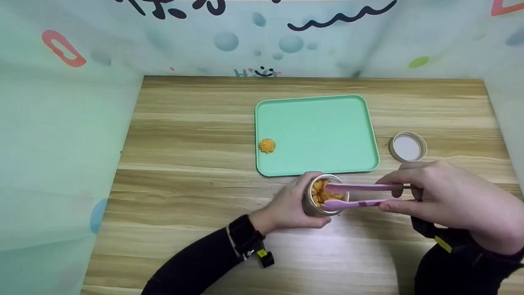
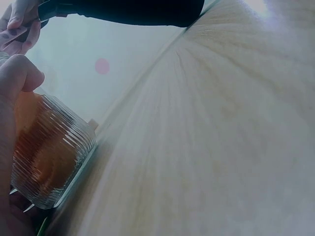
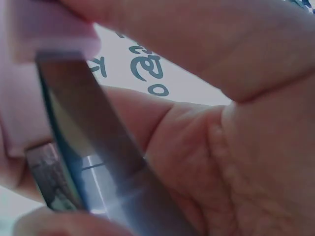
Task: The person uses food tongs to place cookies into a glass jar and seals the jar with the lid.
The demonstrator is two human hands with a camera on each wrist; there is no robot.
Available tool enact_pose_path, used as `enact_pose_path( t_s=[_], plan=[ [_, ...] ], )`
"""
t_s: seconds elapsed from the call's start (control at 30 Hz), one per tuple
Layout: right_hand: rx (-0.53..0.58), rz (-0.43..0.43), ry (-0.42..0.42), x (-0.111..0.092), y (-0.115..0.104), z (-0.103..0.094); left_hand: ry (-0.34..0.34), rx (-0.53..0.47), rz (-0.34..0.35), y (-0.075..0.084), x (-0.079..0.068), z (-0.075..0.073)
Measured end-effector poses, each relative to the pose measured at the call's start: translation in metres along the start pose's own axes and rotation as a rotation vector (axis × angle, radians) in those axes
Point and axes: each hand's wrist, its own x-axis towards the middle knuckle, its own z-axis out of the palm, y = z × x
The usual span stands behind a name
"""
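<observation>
My left hand (image 1: 286,207) wraps round a ribbed clear jar (image 2: 54,147), fingers on its far side and thumb on the near side. Orange-brown cookies (image 1: 317,192) show through the jar's mouth, its rim facing up. From the right, my right hand (image 1: 446,196) holds a pair of tongs (image 1: 366,187) between thumb and fingers. Their pink-purple arms stand spread, with both tips over the jar's mouth among the cookies. In the right wrist view, the tongs' shiny metal strip (image 3: 113,162) crosses in front of the palm.
Just beyond the jar lies a mint-green tray (image 1: 319,131) with one swirled cookie (image 1: 267,146) near its left edge. A round lid (image 1: 407,147) rests inside up on the wooden table (image 1: 184,164), right of the tray. Printed curtains (image 1: 254,49) border the table.
</observation>
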Motion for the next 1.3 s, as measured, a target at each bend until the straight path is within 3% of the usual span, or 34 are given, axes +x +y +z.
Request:
enact_pose_path(
  t_s=[0.47,0.73,1.03,1.3],
  plan=[
    [0.025,-0.028,0.079,0.002,-0.001,-0.006,-0.009,0.002,-0.005,0.0,0.0,-0.001],
    [0.069,-0.038,0.162,0.017,0.008,-0.004,-0.021,0.014,-0.048,0.001,-0.001,-0.001],
    [0.077,-0.052,0.193,0.05,0.016,0.008,-0.008,0.017,-0.008,0.0,0.001,-0.001],
    [0.095,-0.022,0.195,0.102,0.034,0.051,0.0,-0.003,0.02,-0.002,0.001,0.0]
  ],
)
